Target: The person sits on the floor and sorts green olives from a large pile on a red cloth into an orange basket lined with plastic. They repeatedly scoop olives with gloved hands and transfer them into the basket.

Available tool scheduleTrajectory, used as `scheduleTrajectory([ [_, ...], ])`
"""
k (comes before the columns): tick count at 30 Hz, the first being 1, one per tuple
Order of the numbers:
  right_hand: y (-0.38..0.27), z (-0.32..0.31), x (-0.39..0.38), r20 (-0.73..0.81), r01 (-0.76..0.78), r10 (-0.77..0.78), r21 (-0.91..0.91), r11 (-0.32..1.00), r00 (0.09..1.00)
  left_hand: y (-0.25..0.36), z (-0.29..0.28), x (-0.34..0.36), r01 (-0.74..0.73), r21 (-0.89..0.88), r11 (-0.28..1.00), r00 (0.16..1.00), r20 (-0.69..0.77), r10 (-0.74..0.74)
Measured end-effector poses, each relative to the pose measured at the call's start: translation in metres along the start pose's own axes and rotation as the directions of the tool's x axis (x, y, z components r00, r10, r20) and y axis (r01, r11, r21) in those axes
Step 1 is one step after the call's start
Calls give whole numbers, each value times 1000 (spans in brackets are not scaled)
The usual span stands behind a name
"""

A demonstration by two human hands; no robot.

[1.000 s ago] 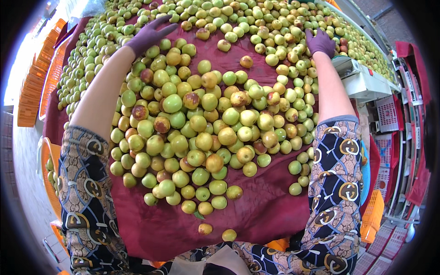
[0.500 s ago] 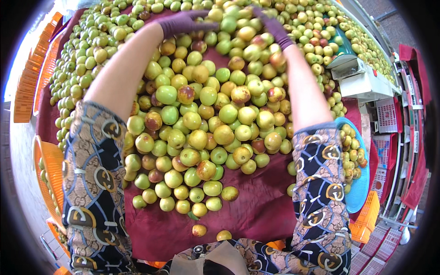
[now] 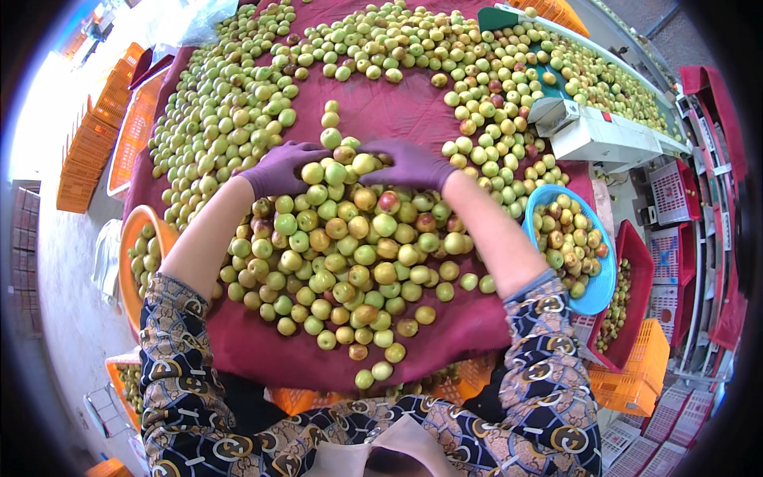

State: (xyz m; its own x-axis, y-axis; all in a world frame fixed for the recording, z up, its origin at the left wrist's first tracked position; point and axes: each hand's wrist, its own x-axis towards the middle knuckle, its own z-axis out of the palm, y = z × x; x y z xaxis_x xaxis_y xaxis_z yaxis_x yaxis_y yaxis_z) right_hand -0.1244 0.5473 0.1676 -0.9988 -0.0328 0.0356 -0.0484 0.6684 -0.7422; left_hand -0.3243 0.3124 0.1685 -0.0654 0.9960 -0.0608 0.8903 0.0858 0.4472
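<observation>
My left hand and my right hand, both in purple gloves, rest against the far side of a heap of green and reddish-brown jujubes. Their fingers curve loosely inward toward each other and touch the fruit between them; neither hand is closed round it. Some fingertips are hidden among the jujubes. The heap spreads over a dark red cloth toward my body, with a few loose fruits near the cloth's front edge.
More jujubes lie along the left and far sides. To the right stand a blue basket of jujubes, a white machine beside a fruit-laden chute, and an orange crate. An orange basket is at the left.
Both hands have drawn back toward my body from the far fruit, sweeping jujubes nearer. Bare red cloth now shows beyond them. The view has shifted, showing more of the table's far side.
</observation>
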Motion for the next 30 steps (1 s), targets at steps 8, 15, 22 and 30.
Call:
scheduleTrajectory([
  [8, 118, -64, -87, -825, -895, 392, -275, 350, 407, -21, 20, -99, 407, 194, 893, 894, -288, -345],
  [15, 13, 20, -81, -375, -451, 253, -693, 563, 892, -2, 40, -97, 632, 298, 715, 768, -366, -526],
  [22, -64, 37, -137, -354, -183, -5, -496, 849, 935, 37, 69, -178, 498, 296, 815, 866, -223, -448],
  [30, -130, 111, -137, -137, -41, -82, -715, 698, 987, 161, 67, -211, 452, -354, 819, 714, -407, -570],
])
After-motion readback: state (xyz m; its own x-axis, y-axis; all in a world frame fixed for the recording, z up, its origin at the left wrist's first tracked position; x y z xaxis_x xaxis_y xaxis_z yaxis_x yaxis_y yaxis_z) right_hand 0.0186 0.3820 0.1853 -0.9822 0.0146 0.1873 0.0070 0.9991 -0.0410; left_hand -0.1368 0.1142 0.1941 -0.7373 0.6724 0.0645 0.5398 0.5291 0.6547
